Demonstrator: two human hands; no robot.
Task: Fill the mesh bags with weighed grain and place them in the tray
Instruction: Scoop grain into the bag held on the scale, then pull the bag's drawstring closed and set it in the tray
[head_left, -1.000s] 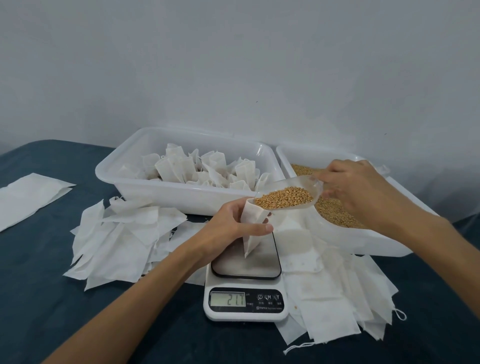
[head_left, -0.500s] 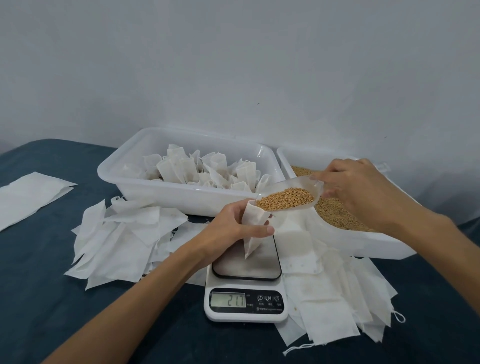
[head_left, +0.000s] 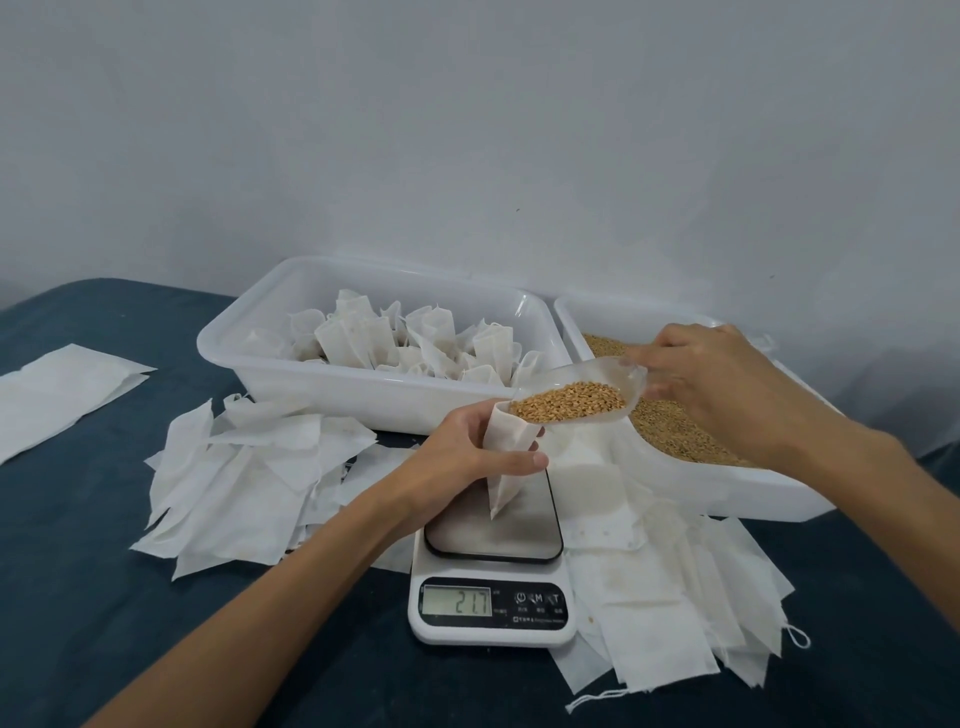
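Note:
My left hand (head_left: 467, 452) grips an open white mesh bag (head_left: 506, 457) upright over the platform of the digital scale (head_left: 493, 587), whose display reads 21.7. My right hand (head_left: 722, 384) holds a clear plastic scoop (head_left: 587, 389) heaped with golden grain, its front lip resting at the bag's mouth. The white tray (head_left: 270, 317) behind holds several filled bags. A second white tray (head_left: 727, 488) on the right holds loose grain (head_left: 670, 431).
Empty mesh bags lie in a heap (head_left: 234, 483) left of the scale and in another heap (head_left: 675, 613) to its right. A flat stack of bags (head_left: 57, 389) sits at the far left on the dark blue cloth. A grey wall stands close behind the trays.
The scoop has edged slightly left and down toward the bag's mouth. My left hand and the bag have hardly moved. The scale reading is unchanged.

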